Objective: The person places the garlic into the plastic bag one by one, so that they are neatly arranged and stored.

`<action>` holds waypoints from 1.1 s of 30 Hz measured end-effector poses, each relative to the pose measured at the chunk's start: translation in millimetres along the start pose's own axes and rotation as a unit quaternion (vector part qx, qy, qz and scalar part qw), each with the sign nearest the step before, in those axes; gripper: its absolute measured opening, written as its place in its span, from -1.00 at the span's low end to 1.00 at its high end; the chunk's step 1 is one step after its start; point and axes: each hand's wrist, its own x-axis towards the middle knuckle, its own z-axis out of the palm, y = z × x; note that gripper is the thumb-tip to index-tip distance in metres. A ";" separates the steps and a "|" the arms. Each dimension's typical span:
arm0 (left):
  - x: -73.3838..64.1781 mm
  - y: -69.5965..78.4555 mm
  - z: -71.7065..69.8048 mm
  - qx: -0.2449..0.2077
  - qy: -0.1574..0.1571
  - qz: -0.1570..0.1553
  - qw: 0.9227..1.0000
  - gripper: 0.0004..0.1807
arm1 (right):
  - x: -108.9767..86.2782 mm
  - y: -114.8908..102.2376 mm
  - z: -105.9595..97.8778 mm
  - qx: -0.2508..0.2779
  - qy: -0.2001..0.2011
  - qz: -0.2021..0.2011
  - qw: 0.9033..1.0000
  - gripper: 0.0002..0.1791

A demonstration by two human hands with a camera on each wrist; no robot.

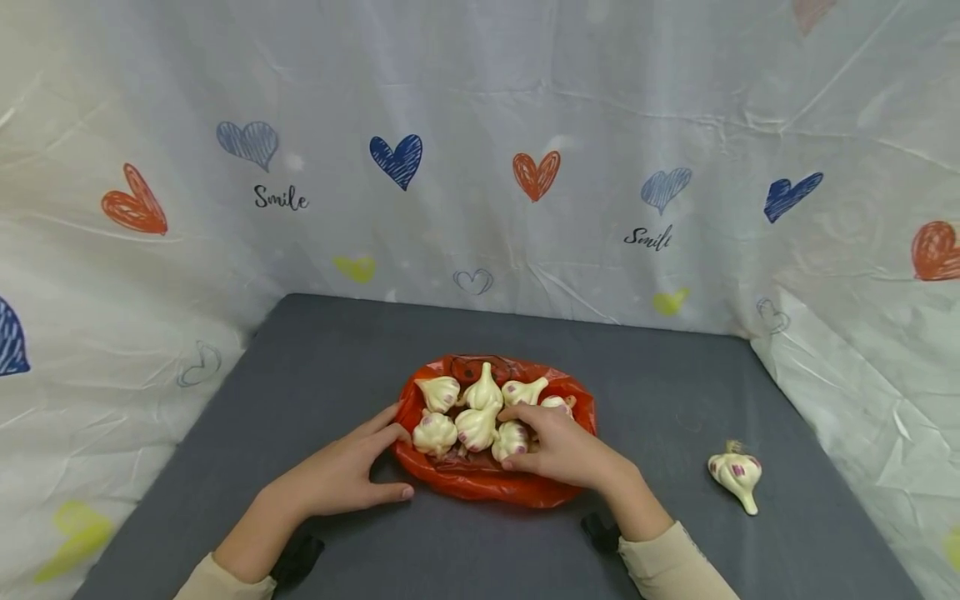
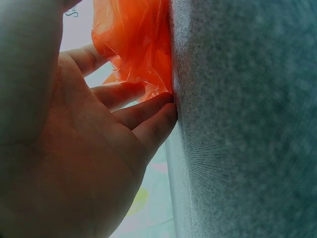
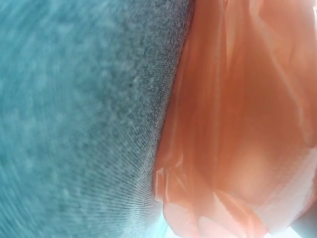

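An orange-red plastic bag (image 1: 491, 486) lies on the table with its mouth rolled wide. Several white garlic bulbs (image 1: 435, 433) with purple patches sit in it. My left hand (image 1: 352, 467) is at the bag's left side, its fingers touching the plastic and its thumb spread apart below. In the left wrist view, the fingertips of the left hand (image 2: 99, 129) meet the bag (image 2: 136, 39) near the tabletop. My right hand (image 1: 566, 446) reaches over the right half, thumb and forefinger round a garlic bulb (image 1: 509, 442). The right wrist view shows only the bag's side (image 3: 237, 124).
One more garlic bulb (image 1: 736, 475) lies alone on the dark grey table (image 1: 337, 350), right of the bag. White curtains (image 1: 465, 100) printed with hearts hang behind and at both sides.
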 end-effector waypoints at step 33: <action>-0.7 1.9 -1.3 -0.003 -0.005 -0.011 1.000 -0.43 | -5.2 -5.3 -15.0 0.015 0.015 -0.006 1.000 -0.38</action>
